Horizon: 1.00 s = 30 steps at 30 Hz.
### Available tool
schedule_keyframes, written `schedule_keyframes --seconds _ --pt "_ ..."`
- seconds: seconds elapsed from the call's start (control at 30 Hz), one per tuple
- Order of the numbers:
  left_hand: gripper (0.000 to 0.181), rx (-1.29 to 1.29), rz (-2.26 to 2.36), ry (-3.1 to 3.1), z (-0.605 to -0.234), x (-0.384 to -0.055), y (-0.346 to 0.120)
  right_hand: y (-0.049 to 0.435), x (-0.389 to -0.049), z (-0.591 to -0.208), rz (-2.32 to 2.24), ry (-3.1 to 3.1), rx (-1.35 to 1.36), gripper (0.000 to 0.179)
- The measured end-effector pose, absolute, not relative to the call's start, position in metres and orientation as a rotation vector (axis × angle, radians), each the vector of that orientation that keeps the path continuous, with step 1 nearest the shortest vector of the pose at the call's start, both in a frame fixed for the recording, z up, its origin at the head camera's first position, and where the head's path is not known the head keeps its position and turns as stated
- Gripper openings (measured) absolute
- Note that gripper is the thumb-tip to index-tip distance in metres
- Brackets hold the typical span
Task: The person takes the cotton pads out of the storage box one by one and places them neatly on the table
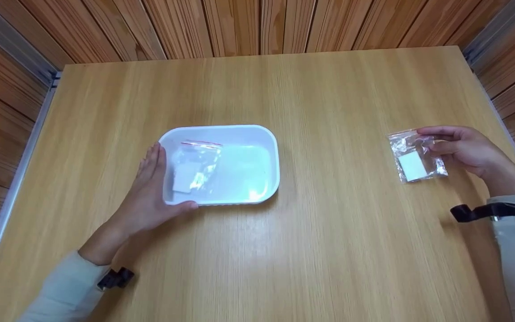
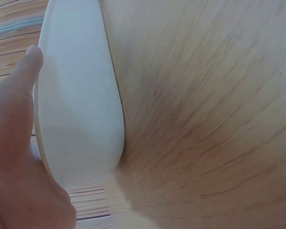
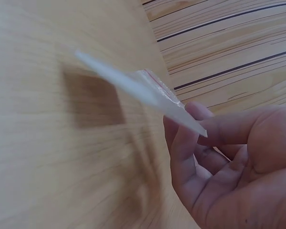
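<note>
The right hand (image 1: 466, 148), close to the right edge of the tabletop (image 1: 329, 250), pinches a clear resealable bag (image 1: 411, 147) by its side, thumb against fingers; a flat white square (image 1: 413, 167) sits inside. The right wrist view shows that bag tilted and raised, its shadow lying apart from it on the wood. Left of the middle, nearer the left edge than the right, stands a white tray (image 1: 242, 165), where a second clear bag (image 1: 206, 167) with a red seal lies towards the left end, a pale piece visible through it. The left hand (image 1: 148, 192) is spread at the tray's near left corner, its fingers fairly straight along the left wall and its thumb on the near side. For good handling, a light pinch at the plastic's margin, clear of the white square, should spare it from bending. The left hand does best with gentle sideways support, since the tray looks light and firm pressure could tip or slide it.
</note>
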<state>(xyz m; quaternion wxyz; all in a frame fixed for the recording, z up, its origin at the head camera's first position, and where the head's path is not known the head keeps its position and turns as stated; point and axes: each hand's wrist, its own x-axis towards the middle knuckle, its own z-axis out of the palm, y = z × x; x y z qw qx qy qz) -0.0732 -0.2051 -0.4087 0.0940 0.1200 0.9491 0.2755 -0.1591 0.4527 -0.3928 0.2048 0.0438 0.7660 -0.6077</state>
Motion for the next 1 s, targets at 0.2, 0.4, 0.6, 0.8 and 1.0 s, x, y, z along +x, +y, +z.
schedule_keyframes --seconds 0.2,0.4,0.6,0.8,1.0 --pt "0.139 0.344 0.811 2.812 -0.409 -0.073 -0.204 0.454 -0.158 -0.396 -1.541 2.255 0.145 0.041" --pt "0.139 0.335 0.821 2.809 -0.409 -0.072 -0.205 0.454 -0.156 -0.395 -1.343 2.371 0.127 0.041" --pt "0.139 0.353 0.83 2.828 -0.41 -0.072 -0.206 0.449 -0.154 -0.393 -1.149 2.466 0.116 0.04" --pt "0.139 0.383 0.844 2.846 -0.411 -0.072 -0.206 0.443 -0.154 -0.391 -1.025 2.544 0.073 0.042" --pt "0.138 0.364 0.845 2.829 -0.409 -0.072 -0.205 0.436 -0.152 -0.387 -0.902 2.589 0.036 0.043"
